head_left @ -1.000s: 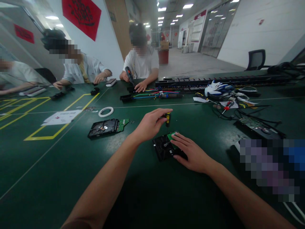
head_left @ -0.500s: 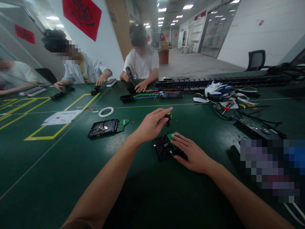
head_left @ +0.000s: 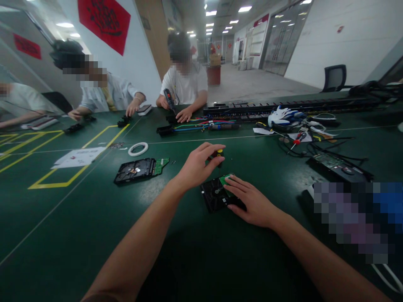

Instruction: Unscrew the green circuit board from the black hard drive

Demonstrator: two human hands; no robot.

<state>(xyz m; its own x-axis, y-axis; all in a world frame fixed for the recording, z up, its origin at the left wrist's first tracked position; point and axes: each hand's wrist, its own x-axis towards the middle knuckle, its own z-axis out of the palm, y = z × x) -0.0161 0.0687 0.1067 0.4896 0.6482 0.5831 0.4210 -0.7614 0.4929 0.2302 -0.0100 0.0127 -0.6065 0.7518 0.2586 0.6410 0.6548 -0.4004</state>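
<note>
A hard drive [head_left: 210, 199] lies on the green table in front of me, part of its green circuit board [head_left: 224, 180] showing. My right hand [head_left: 252, 197] lies across the drive's right end, fingers over the board and thumb at the near side, holding it. Above the drive's far side, my left hand [head_left: 200, 164] grips a short black-and-yellow screwdriver [head_left: 220, 152] upright between thumb and fingers. The screwdriver's tip cannot be made out. Left of my hands lies a second hard drive [head_left: 135, 171] with a green board [head_left: 162, 165] sticking out from its end.
Tiny screws [head_left: 173, 162] and a white ring [head_left: 138, 149] lie near the second drive. Farther back are a cable bundle [head_left: 201, 126], white-blue gloves [head_left: 283, 116] and a red screwdriver [head_left: 297, 141]. Across the table, a person [head_left: 184, 84] works with a power screwdriver [head_left: 169, 99].
The view has shifted slightly. The screwdriver's handle has turned in my left hand, its yellow top now showing between the fingers. My right hand stays on the hard drive.
</note>
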